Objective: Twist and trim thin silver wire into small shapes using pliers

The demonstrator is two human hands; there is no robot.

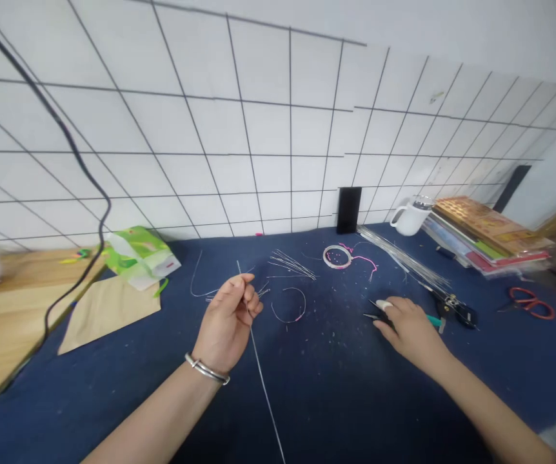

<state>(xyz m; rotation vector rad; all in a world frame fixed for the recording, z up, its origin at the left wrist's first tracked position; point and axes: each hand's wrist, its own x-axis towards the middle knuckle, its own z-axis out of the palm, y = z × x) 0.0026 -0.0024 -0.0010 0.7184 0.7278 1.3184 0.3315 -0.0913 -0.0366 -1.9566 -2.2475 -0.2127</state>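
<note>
Pinching a long thin wire (264,380) between thumb and fingers, our left hand (226,319) is closed and raised over the blue cloth (331,399). A short end of the wire stands up beyond our fingertips, while the longer part slants down to the near edge of view. Our right hand (408,328) lies low on the right, fingers curled over pliers (434,320) whose dark tips point left and stand apart; we cannot tell how firmly we grip them.

As far as we can judge, the shaping is at an early stage for this wire: the length below our left hand runs nearly straight, with no bend made in it. One thinner wire already lies curved into an open loop (298,318) in the middle, its ends apart, so it looks unclosed. Beyond it, a bunch of short wires (292,263) lies straight and seemingly unworked. Far right of that bunch sits a round pale ring (337,265) with pink cord (366,260) beside it, and further right a long wire bundle (404,258) looks unused.
</note>
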